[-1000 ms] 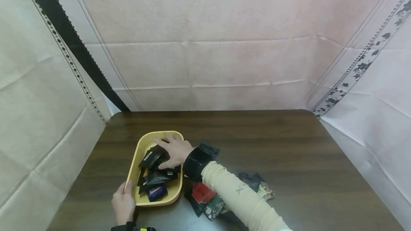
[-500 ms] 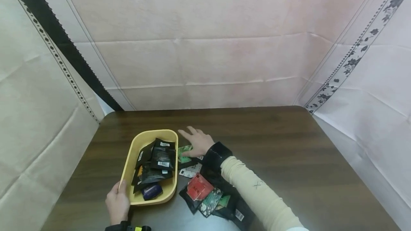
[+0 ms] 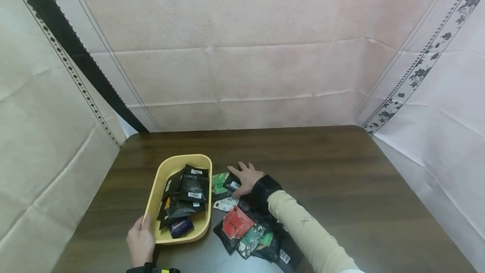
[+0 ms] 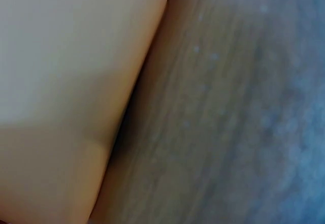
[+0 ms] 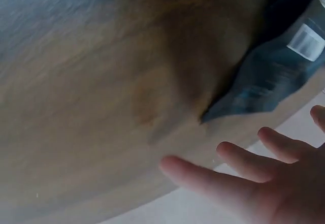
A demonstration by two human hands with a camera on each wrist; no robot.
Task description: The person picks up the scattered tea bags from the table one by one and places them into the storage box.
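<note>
Left hand (image 3: 140, 241): fingers grip the near left edge of the yellow basket, thumb on the rim; the other fingers are mostly hidden.
Right hand (image 3: 248, 179): fingers spread wide, holding nothing, just beside a black packet (image 3: 232, 183); whether they touch it cannot be told.
Yellow basket (image 3: 172, 164): on the left part of the tabletop (image 3: 322, 172), with black barcoded packets (image 3: 194, 188) heaped inside and a dark blue packet (image 3: 181, 227) at the near end.
Loose pile: right of the basket, a green-printed packet (image 3: 219, 183), a red packet (image 3: 236, 221) and a floral packet (image 3: 250, 240) among black ones.
Backdrop: pale creased cloth (image 3: 235, 75) behind the tabletop.
</note>
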